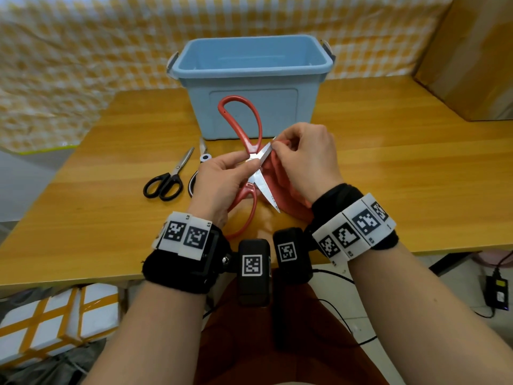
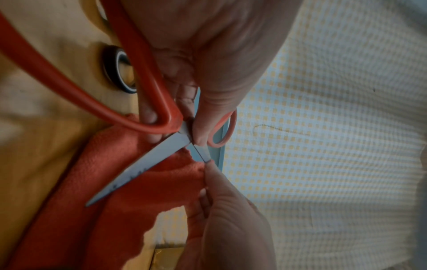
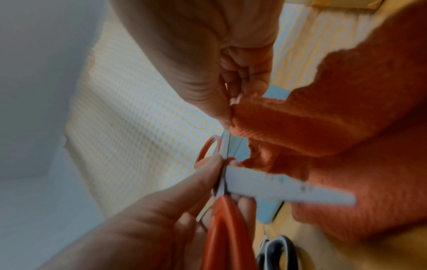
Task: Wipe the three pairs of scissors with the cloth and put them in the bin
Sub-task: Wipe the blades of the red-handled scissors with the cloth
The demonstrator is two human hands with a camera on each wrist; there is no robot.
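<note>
Large red-handled scissors (image 1: 251, 140) stand spread wide above the table in front of the blue bin (image 1: 251, 79). My left hand (image 1: 222, 173) pinches them at the pivot (image 2: 187, 131). My right hand (image 1: 302, 154) pinches a red cloth (image 1: 283, 179) round the far blade near its tip (image 3: 227, 138). The near blade (image 2: 143, 164) points toward me over the cloth. Black-handled scissors (image 1: 168, 179) lie shut on the table at the left. A third pair with black-and-white handles (image 1: 204, 154) lies beside them, partly hidden by my left hand.
The bin holds nothing that I can see. A cardboard box (image 1: 477, 59) stands at the back right of the wooden table (image 1: 402, 162). A yellow-checked cloth (image 1: 69, 65) hangs behind. White boxes (image 1: 55, 323) sit on the floor at the left.
</note>
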